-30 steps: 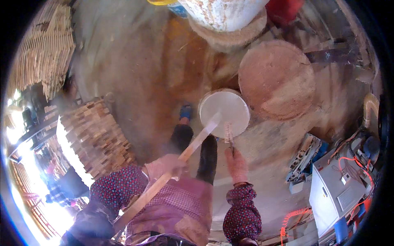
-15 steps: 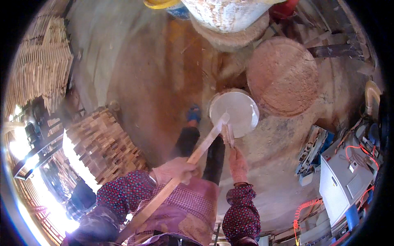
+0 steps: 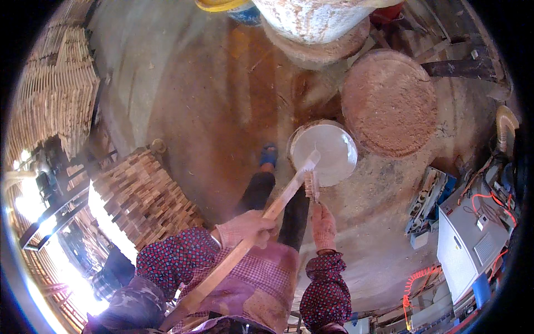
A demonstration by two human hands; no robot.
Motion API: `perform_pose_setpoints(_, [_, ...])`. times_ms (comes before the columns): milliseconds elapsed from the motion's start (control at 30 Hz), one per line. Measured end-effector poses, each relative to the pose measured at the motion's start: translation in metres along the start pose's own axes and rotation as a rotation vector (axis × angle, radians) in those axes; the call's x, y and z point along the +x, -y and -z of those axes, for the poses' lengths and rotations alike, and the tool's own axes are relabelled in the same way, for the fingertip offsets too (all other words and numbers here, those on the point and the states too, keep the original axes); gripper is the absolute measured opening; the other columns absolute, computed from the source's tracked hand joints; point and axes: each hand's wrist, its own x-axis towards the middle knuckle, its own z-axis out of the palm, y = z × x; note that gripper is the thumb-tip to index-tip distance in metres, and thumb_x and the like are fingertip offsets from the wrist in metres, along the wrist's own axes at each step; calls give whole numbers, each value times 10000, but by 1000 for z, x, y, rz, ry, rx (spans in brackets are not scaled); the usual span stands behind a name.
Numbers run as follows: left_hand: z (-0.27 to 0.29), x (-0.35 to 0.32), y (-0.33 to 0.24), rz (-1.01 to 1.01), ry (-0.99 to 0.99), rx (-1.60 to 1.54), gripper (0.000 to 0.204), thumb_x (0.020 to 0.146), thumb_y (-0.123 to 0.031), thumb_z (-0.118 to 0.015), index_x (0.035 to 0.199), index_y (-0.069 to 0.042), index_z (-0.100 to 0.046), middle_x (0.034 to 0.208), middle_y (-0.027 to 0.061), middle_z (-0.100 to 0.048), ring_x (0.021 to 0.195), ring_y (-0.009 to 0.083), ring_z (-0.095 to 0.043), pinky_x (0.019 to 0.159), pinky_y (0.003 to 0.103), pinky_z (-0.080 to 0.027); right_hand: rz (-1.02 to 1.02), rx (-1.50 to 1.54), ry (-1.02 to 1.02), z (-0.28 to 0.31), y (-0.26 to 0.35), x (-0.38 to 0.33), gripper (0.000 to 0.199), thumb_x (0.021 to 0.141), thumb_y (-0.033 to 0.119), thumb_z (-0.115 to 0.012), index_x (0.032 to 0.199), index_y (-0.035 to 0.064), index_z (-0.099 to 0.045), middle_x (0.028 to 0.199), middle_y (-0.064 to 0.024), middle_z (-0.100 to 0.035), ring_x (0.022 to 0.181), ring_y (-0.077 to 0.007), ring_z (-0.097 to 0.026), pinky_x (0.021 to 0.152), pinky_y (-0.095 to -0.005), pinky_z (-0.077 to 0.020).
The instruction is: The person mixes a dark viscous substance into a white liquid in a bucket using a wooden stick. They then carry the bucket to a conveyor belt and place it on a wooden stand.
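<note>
My left hand (image 3: 245, 225), in a pink glove, grips a long wooden slat (image 3: 278, 203) near its middle. The slat runs from my lap up to a white-coated tip (image 3: 310, 161) over a round bucket of white liquid (image 3: 328, 153) on the floor. My right hand (image 3: 322, 225), also gloved, holds a small brush (image 3: 311, 186) upright against the slat's upper part, just at the bucket's near rim. My dark trouser leg and blue shoe (image 3: 268, 156) stretch out to the left of the bucket.
A round reddish tray (image 3: 389, 103) lies beyond the bucket on the right. A large pale drum (image 3: 317, 19) stands at the top. Stacked wooden slats (image 3: 144, 195) sit at my left, more stacks (image 3: 53, 100) far left. A grey machine with cables (image 3: 473, 234) stands at right.
The view shifted slightly; the bucket and slat sit a little more to the right. The slat's tip stays over the bucket while the brush remains against it.
</note>
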Motion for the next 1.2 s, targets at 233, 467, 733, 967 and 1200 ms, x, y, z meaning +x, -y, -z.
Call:
perform_pose_setpoints(233, [1,1,1,-61,52,180,246,909,-204,-594,1043,-7,-530,793,29,-572,565,91,-541,481,231,-453,23,-120,-24,9,13,-6,461,927,417,-468,1206,70,-588,880,-156,-666,824,-275,-645,768,-373,-478])
perform_pose_setpoints(467, [-20,-1,-36,202,-100,-64,237,901,-236,-595,982,-25,-523,724,20,-551,509,92,-510,468,231,-431,88,-198,44,17,23,-8,461,927,466,-421,1240,159,-565,988,-184,-651,923,-364,-619,807,-453,-478])
perform_pose_setpoints(733, [-13,5,-34,186,-139,124,199,880,-187,-601,971,-57,-482,656,-17,-468,488,99,-486,469,256,-486,165,-458,76,30,55,23,399,939,432,-432,1200,147,-534,992,-199,-641,925,-420,-597,757,-507,-466])
perform_pose_setpoints(967, [-18,4,-65,218,-170,310,247,829,-154,-599,995,-46,-452,654,12,-491,489,116,-521,463,262,-506,187,-537,18,28,63,75,327,954,401,-417,1146,144,-483,951,-198,-643,870,-411,-617,675,-526,-478])
perform_pose_setpoints(1200, [-1,1,-49,292,-155,471,133,758,-144,-625,810,-50,-547,701,101,-547,758,251,-605,605,361,-509,60,-739,-45,17,42,133,323,950,428,-408,1031,129,-498,935,-165,-654,903,-409,-621,665,-535,-488])
